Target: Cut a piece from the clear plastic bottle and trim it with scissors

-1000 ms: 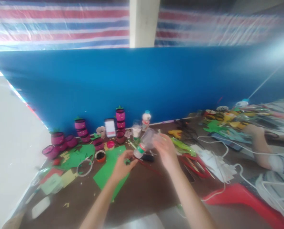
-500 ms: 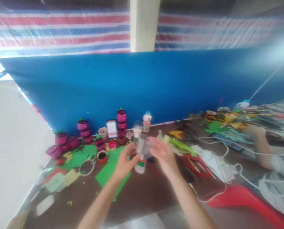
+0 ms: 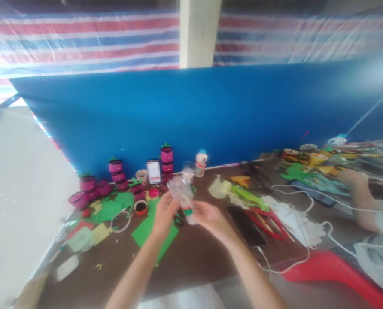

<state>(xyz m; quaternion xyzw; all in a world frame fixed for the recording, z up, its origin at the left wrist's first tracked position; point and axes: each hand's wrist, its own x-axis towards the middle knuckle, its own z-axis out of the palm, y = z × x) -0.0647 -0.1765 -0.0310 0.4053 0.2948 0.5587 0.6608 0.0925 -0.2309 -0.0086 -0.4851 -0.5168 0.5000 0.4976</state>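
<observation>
Between my hands, above the table, is a clear plastic bottle [image 3: 181, 194] with a red and green band near its lower end. It tilts, its upper end leaning to the left. My left hand [image 3: 166, 212] is closed on the bottle's left side. My right hand [image 3: 209, 218] has its fingers pressed to the right side near the lower end. Green paper [image 3: 159, 238] lies below my left hand, with a dark looped thing [image 3: 178, 220] by it, too blurred to name. A clear cup-like piece [image 3: 188, 171] stands just behind the bottle.
Purple cups [image 3: 117, 175], some stacked, stand along the blue partition [image 3: 140, 111]. A white bottle with a blue cap [image 3: 201, 163] is behind my hands. At right lie a phone [image 3: 247, 226], white cables [image 3: 302, 257], a red chair [image 3: 326, 270] and another person's arm [image 3: 359, 195].
The bottle has gone from nearly upright to tilted left. My right hand has moved down to its lower end, and my left hand slightly up. The view has shifted a little.
</observation>
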